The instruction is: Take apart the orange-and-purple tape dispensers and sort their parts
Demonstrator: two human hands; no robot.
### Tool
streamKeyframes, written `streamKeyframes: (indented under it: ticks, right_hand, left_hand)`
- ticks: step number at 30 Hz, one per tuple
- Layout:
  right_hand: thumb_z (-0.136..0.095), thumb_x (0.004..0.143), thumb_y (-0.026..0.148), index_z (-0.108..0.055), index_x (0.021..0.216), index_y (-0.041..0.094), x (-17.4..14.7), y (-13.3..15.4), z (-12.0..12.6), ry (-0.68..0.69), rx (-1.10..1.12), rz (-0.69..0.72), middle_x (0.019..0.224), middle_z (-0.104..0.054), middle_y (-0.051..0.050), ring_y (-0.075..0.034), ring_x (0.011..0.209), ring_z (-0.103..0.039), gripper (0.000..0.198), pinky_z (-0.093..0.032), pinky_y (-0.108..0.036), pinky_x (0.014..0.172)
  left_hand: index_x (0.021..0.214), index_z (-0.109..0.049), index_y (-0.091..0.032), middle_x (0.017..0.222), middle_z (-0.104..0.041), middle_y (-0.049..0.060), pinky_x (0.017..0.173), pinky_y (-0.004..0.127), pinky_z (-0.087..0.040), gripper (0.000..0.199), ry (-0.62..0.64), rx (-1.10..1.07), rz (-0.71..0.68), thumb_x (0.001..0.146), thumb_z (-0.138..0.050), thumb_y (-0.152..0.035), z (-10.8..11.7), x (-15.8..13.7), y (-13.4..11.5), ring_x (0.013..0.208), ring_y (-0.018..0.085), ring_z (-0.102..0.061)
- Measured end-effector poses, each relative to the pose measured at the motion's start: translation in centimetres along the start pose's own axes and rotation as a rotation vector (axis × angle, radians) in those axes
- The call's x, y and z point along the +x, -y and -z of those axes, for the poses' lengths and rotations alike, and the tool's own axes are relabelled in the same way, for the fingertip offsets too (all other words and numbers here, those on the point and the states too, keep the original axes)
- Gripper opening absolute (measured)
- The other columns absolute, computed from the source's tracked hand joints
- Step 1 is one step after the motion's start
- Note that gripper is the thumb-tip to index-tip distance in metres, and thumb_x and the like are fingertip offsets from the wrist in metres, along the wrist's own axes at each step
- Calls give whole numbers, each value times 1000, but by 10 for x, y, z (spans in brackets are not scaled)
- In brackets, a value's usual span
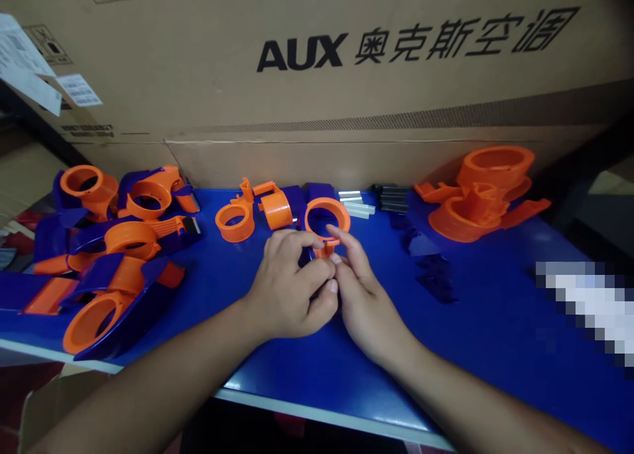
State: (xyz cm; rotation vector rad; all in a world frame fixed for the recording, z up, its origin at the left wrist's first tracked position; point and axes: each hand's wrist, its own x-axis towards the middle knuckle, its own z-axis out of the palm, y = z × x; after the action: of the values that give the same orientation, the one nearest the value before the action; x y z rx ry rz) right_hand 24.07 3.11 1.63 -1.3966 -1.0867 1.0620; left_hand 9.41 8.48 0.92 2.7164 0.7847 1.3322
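Both hands meet over the middle of the blue table around an orange tape dispenser frame (327, 206), whose ring points away from me. My left hand (300, 279) is closed on its near end from the left, fingers bent over it. From the right, my right hand (361, 289) pinches the same end with thumb and fingers, the index finger stretched along the ring. A dark blue part shows between the left fingers; most of it is hidden. Just beyond lie another orange ring piece (235, 221) and an orange and blue piece (276, 208).
Several orange and blue tape dispensers (106, 249) are heaped at the left. Behind my hands lie silver strips (357, 204) and black strips (391, 198). Orange frames (488, 196) are stacked at the right, near small dark blue pieces (436, 275). A large cardboard box (317, 104) stands behind.
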Motion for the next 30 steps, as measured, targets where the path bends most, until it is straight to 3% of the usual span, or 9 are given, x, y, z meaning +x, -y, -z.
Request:
streamKeyframes:
  ticks: [4, 9, 12, 19, 30]
  right_hand:
    - [-49, 99, 45, -55, 142, 40, -5, -7, -4, -8, 9, 36, 126, -69, 0, -27, 119, -64, 44, -59, -42, 91]
    - [-42, 102, 37, -55, 143, 39, -9, -12, -7, 8, -45, 129, 143, -61, 3, -24, 138, -52, 43, -42, -47, 116]
    - [-42, 100, 33, -57, 141, 38, -10, -11, -8, 9, -57, 121, 137, -65, 2, -24, 130, -58, 43, -44, -49, 113]
    - [-47, 95, 32, -62, 135, 37, -12, -4, -9, -11, -35, 73, 106, -74, -1, -26, 107, -69, 43, -58, -43, 89]
    - [-42, 99, 33, -54, 140, 33, -12, -7, -5, -7, -299, 147, 130, -69, -5, -27, 112, -67, 43, -50, -46, 95]
  left_hand:
    - [86, -63, -22, 118, -60, 9, 92, 46, -46, 10, -8, 27, -47, 83, -62, -32, -5, -2, 3, 109, 27, -55]
    - [82, -60, -22, 104, -66, 8, 85, 46, -43, 12, -59, 70, -147, 82, -56, -33, -9, -2, 5, 96, 25, -56]
    - [79, -58, -22, 93, -66, 7, 81, 47, -40, 15, -56, 90, -160, 83, -51, -35, -9, 0, 4, 90, 26, -55]
    - [79, -57, -22, 88, -65, 8, 77, 48, -37, 16, -2, 97, -130, 83, -48, -35, -7, 1, 2, 87, 26, -53]
    - [74, -53, -21, 79, -63, 6, 76, 44, -38, 16, -28, 76, -104, 86, -47, -29, -4, 2, -3, 81, 23, -50]
